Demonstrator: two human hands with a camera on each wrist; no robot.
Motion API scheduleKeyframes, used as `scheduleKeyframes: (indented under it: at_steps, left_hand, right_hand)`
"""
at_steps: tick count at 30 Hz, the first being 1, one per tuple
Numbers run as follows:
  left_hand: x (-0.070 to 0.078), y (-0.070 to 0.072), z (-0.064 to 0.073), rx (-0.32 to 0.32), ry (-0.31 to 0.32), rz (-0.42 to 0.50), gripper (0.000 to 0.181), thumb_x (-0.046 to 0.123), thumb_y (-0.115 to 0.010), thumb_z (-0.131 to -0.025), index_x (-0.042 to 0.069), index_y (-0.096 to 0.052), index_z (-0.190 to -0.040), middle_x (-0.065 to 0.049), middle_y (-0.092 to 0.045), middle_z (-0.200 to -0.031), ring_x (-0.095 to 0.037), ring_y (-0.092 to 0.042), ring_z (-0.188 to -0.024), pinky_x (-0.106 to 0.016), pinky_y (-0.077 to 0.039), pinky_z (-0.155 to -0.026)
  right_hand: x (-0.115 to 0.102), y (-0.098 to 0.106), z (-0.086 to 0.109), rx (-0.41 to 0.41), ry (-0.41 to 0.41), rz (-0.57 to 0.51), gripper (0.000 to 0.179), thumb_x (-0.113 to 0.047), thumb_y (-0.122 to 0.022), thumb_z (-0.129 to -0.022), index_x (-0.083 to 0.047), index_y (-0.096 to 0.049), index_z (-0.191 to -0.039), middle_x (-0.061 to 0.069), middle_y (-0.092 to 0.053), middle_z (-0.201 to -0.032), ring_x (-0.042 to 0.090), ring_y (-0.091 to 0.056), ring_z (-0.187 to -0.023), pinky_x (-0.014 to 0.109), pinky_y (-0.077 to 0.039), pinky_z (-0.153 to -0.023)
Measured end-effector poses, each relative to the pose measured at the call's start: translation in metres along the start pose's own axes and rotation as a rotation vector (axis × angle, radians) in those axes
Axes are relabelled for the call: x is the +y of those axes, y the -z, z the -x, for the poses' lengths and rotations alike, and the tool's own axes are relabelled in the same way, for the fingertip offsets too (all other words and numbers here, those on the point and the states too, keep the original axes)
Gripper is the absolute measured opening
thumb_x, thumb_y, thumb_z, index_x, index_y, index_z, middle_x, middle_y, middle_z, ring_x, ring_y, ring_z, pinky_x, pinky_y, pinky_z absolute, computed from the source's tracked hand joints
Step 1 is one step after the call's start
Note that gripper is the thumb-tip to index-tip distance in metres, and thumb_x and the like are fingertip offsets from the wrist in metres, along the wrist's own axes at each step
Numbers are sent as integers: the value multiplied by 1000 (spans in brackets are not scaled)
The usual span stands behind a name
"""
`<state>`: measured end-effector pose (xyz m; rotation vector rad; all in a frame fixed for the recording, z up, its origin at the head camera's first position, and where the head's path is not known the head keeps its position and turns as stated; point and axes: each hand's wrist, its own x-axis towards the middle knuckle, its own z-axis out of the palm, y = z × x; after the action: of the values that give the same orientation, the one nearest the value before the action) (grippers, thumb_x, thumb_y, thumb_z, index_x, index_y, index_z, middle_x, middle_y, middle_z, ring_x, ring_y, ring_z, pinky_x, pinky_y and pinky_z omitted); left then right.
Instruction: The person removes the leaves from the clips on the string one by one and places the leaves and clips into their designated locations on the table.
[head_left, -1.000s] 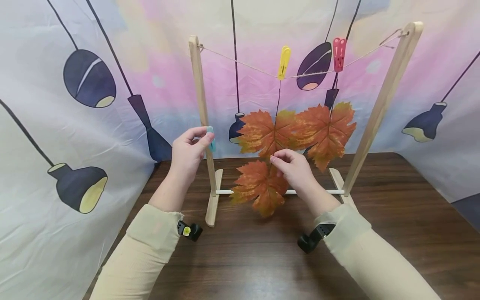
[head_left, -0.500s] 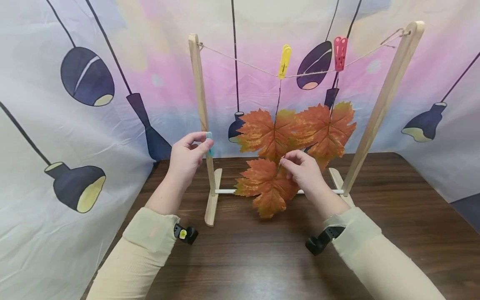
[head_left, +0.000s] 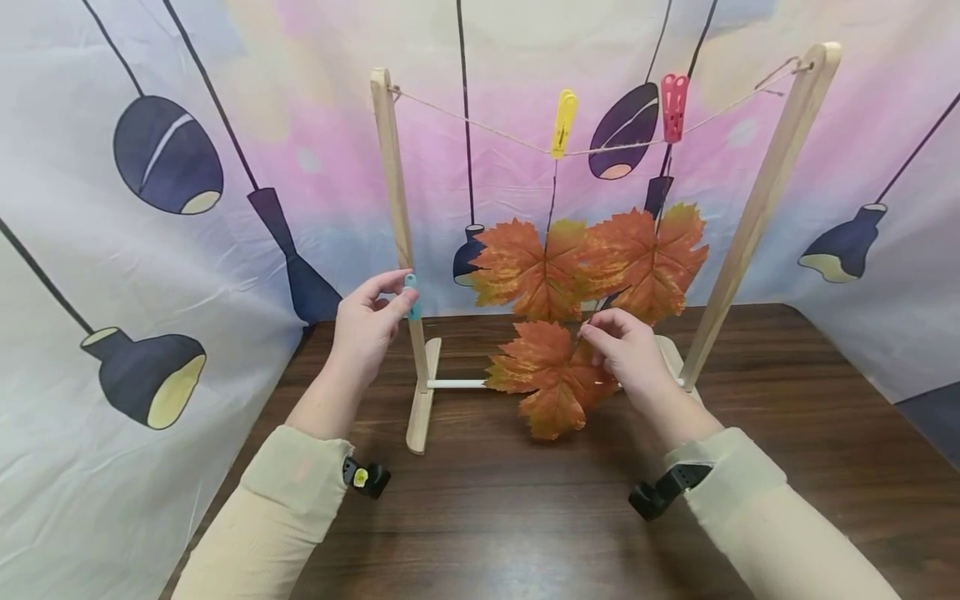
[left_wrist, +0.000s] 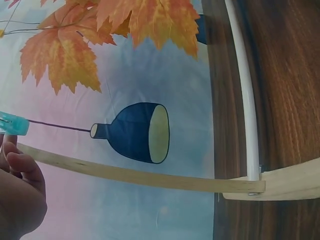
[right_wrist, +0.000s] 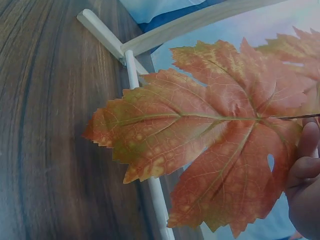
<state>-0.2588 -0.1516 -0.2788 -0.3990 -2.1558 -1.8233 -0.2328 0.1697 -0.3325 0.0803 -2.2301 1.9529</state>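
My left hand [head_left: 367, 327] pinches a light blue clothespin [head_left: 412, 297] between thumb and fingertips, beside the left post of a wooden rack. In the left wrist view the clothespin [left_wrist: 14, 123] pokes in at the left edge. My right hand [head_left: 628, 350] pinches the thin stem of an orange artificial maple leaf [head_left: 551, 375], which hangs blade-down in front of the rack's white crossbar. The right wrist view shows this leaf [right_wrist: 215, 130] up close, its stem running to my fingers. Two similar leaves hang above: one from a yellow clothespin [head_left: 564, 123], another from a red clothespin [head_left: 674, 108].
A twine line [head_left: 480, 125] sags between the left post [head_left: 393, 167] and the right post [head_left: 765, 208]. The rack's feet stand on a dark wooden table [head_left: 480, 517]. Behind hangs a cloth backdrop [head_left: 315, 108] printed with lamps.
My right hand has moved right and slightly down, carrying the held leaf along. My left hand has lowered a little with the blue clothespin. The two hanging leaves stay on the line.
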Motion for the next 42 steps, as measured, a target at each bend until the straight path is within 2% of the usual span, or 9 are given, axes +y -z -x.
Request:
scheduleKeyframes:
  at_steps: [4, 9, 15, 23, 28, 33, 38, 42]
  left_hand:
    - [-4, 3, 2, -1, 16, -8, 37, 22, -66, -89, 5, -60, -121, 1, -53, -96, -10, -39, -55, -23, -35, -51]
    - [-9, 5, 6, 0, 23, -16, 36, 21, -67, -88, 5, -61, -120, 3, -56, -94, -10, -39, -53, -23, -35, -50]
    - [-16, 7, 8, 11, 31, 3, 35, 17, -66, -89, 3, -60, -120, 6, -57, -94, -9, -38, -50, -23, -34, -48]
    - [-23, 8, 9, 15, 66, 29, 32, 12, -67, -88, 3, -60, -118, 5, -57, -94, -8, -38, -50, -22, -33, -48]
    - [-25, 8, 10, 23, 77, 10, 35, 12, -67, -88, 1, -59, -120, 2, -55, -97, -7, -41, -53, -23, -35, -49]
    - [-27, 9, 11, 26, 69, -9, 37, 15, -67, -88, 1, -59, -122, 3, -56, -98, -7, -43, -56, -21, -36, -50]
    - [-32, 10, 15, 26, 71, -1, 35, 13, -66, -89, 1, -60, -121, 6, -58, -91, -7, -41, -53, -21, -35, -47]
    - [-37, 10, 17, 27, 82, 15, 34, 14, -65, -90, 0, -59, -121, 8, -58, -90, -6, -39, -49, -21, -34, -46]
  right_hand:
    - [3, 8, 3, 6, -4, 15, 20, -24, -65, -90, -6, -57, -96, -3, -57, -76, 12, -51, -57, 24, -40, -46]
    - [5, 16, 7, 11, -16, 35, 22, -29, -65, -90, -9, -58, -97, -2, -58, -79, 13, -51, -60, 25, -43, -50]
    - [11, 28, 11, 25, -16, -3, 21, -24, -63, -91, -5, -57, -97, -5, -60, -81, 12, -51, -58, 23, -42, -48]
    - [19, 42, 16, 69, -14, -3, 15, -22, -63, -91, -8, -58, -93, -9, -61, -80, 10, -53, -58, 23, -44, -50]
    - [23, 51, 19, 90, -14, -12, 11, -21, -63, -91, -10, -59, -90, -9, -62, -83, 10, -53, -57, 23, -44, -49]
    - [24, 58, 22, 101, -1, -35, 11, -18, -63, -91, -8, -59, -91, -8, -61, -83, 10, -53, -56, 22, -43, -48]
    - [24, 62, 25, 97, 19, -90, 5, -16, -63, -91, -12, -61, -87, -5, -61, -85, 10, -53, -56, 22, -43, -48]
    - [26, 66, 29, 105, 6, -153, 7, -13, -64, -90, -15, -60, -84, -4, -59, -83, 10, -52, -56, 21, -44, -49]
